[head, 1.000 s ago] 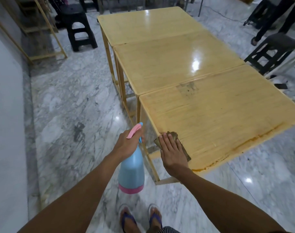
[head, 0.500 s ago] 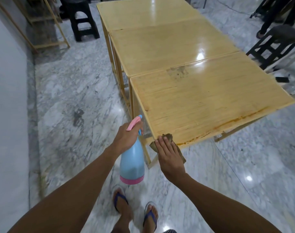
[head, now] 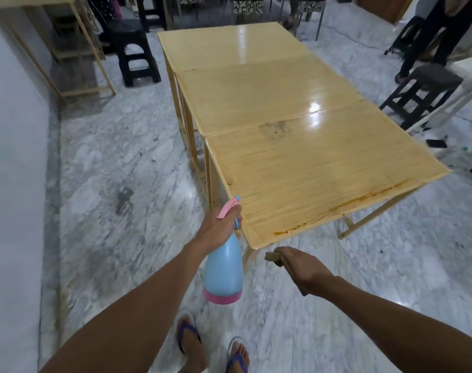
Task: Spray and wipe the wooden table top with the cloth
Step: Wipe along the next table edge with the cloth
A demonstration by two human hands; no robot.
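Head view. I take the nearest wooden table top (head: 323,179) as my landmark. It is pale yellow wood with visible grain, glossy, and first in a row of three like tables butted end to end, running away from me. Ceiling light glares off it near its far edge. A dull grey smudge (head: 275,129) sits at that far edge, by the seam with the second table (head: 256,98). An orange-brown stain line (head: 358,204) runs along the near right edge toward the near corner.

Left hand (head: 220,227): wrapped around the neck of the spray bottle (head: 223,267), held just off the table's near left corner, above the floor. The bottle is light blue with a pink base and pink trigger head, and hangs roughly upright.

Right hand (head: 299,267): curled closed on the cloth (head: 273,256), a brownish wad showing past the fingers. Hand and cloth are below and in front of the near corner, clear of the top.

Room: grey-white marble floor (head: 116,162) around the table, a light wall to its left, black stools (head: 136,57) beyond its left side and another stool (head: 425,92) to its right. My view includes the wearer's feet in blue flip-flops (head: 187,336) in front of the table.
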